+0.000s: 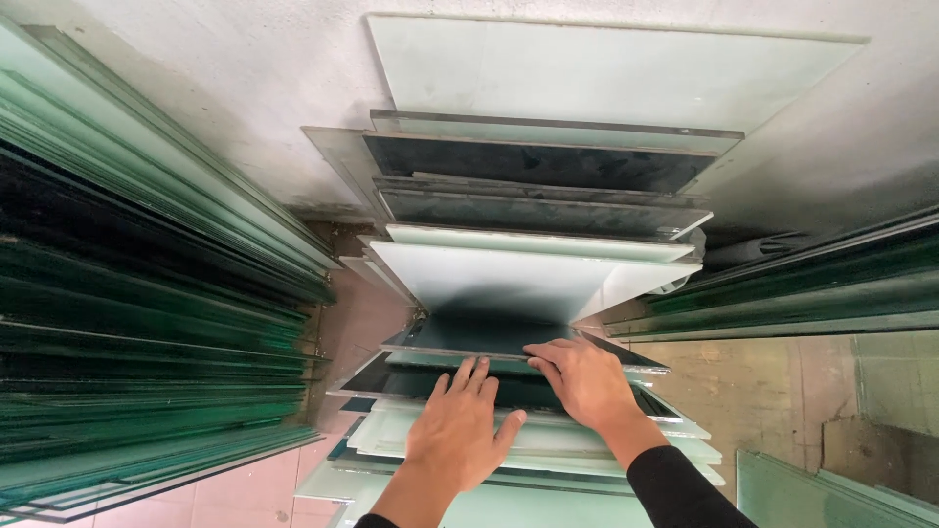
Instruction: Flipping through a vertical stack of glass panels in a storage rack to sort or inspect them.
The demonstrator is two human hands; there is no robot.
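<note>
Centre frame, left hand [458,428] lies flat and open on leaning glass sheets [533,284]; right hand [584,379] curls fingers over one sheet's edge, none lifted out yet

No packages, labels, signs or screens in view. Nothing visible carries a sticker, tag or printed marking.

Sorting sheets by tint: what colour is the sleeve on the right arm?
Black sleeve, seen in the head view.
</note>
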